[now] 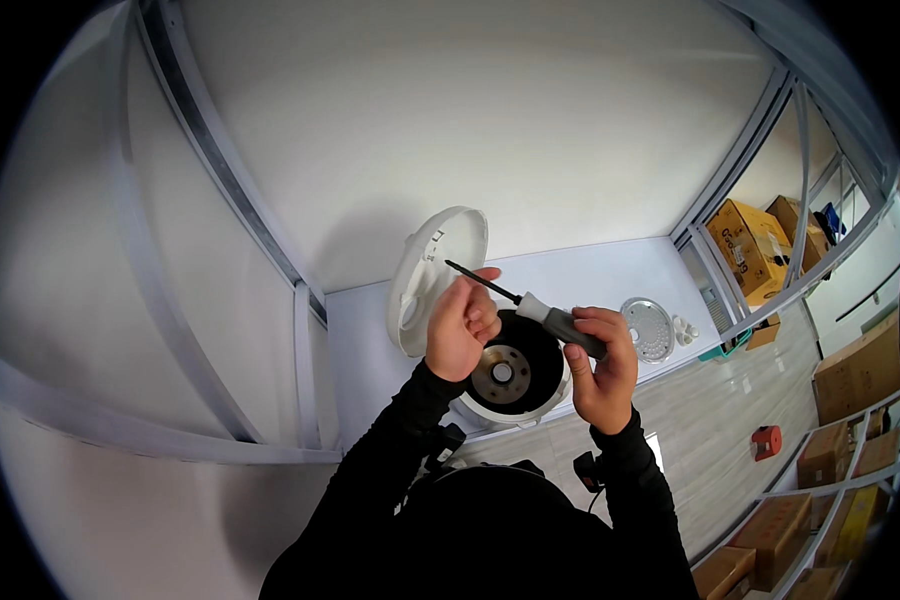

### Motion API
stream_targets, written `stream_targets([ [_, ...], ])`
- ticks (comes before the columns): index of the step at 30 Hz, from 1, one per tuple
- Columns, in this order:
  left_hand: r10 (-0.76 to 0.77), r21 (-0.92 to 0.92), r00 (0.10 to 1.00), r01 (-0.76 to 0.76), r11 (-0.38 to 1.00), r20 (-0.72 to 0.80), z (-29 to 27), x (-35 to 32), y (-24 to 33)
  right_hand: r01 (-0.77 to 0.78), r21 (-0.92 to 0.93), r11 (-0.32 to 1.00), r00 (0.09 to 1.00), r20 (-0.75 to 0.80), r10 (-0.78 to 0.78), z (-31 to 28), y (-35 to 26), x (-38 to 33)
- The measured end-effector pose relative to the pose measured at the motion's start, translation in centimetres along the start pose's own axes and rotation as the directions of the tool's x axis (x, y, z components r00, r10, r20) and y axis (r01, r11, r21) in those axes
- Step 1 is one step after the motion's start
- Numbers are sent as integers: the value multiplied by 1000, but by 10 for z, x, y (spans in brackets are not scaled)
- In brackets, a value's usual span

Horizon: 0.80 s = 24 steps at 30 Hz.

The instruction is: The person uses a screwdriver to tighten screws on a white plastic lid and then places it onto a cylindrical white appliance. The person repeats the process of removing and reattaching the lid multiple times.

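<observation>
My right hand (607, 368) is wrapped round the grey handle of a screwdriver (533, 308), whose dark shaft slants up to the left. Close against that shaft is my left hand (460, 330), its fingers curled in; whatever they hold, if anything, is hidden. Below both hands stands a white rice cooker (518, 416) with its inner pot out, showing a black cavity and a round metal heating plate (487, 378). Its white lid (462, 238) is tipped up behind my left hand, and the screwdriver's tip points towards the lid's inner side.
A round perforated metal disc (650, 331) lies on the white table (580, 262), right of the cooker, with small white pieces (684, 330) beside it. A white wall rises behind. Metal frame posts flank the table. Cardboard boxes (750, 250) and a red object (766, 441) are to the right.
</observation>
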<state>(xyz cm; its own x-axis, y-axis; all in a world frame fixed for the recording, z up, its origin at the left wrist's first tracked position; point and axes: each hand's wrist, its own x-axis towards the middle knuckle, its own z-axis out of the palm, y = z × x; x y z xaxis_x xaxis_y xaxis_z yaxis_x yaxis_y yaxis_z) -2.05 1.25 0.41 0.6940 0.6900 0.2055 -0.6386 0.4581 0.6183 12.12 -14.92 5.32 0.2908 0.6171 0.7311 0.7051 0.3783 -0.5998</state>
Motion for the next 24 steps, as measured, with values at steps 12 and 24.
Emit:
stream_targets([
  [12,106,-257,930,-205,945,-351,14,11,7,-47,34,998,997,-63,49,-13,16,-11],
  [24,83,-378,881,-282,882,-466,24,21,6,-55,70,996,998,-31,57,-23,21,-12],
])
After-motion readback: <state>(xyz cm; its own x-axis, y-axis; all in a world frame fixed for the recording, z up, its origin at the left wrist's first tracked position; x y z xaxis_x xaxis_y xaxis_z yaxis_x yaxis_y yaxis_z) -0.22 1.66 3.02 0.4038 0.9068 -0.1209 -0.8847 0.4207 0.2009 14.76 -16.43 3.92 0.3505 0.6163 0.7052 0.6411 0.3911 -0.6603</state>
